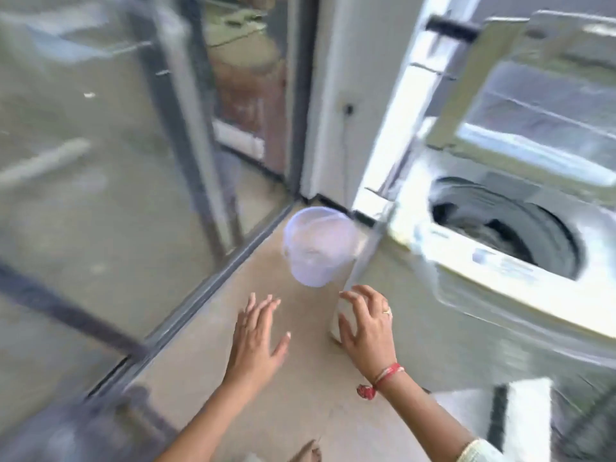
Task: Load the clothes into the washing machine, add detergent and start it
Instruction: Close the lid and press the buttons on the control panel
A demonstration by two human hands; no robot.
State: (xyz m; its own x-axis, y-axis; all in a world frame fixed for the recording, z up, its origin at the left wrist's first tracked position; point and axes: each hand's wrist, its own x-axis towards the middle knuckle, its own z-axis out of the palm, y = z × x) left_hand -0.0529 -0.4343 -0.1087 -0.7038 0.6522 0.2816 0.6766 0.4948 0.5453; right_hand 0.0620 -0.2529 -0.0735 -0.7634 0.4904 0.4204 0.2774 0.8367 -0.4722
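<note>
The view is blurred by motion. A white top-loading washing machine (520,278) stands at the right with its lid (540,95) raised, and dark clothes (493,228) lie in the drum. A pale lilac plastic bucket (316,245) stands on the floor left of the machine. My left hand (256,335) hovers over the floor with fingers spread, holding nothing. My right hand (366,325) reaches down with spread, slightly bent fingers over a small whitish container (336,318) on the floor; whether it touches the container I cannot tell.
A glass sliding door with a grey frame (186,128) runs along the left, its track (213,278) crossing the beige floor. A white wall (333,95) stands behind the bucket. A white object (523,411) sits at the machine's base.
</note>
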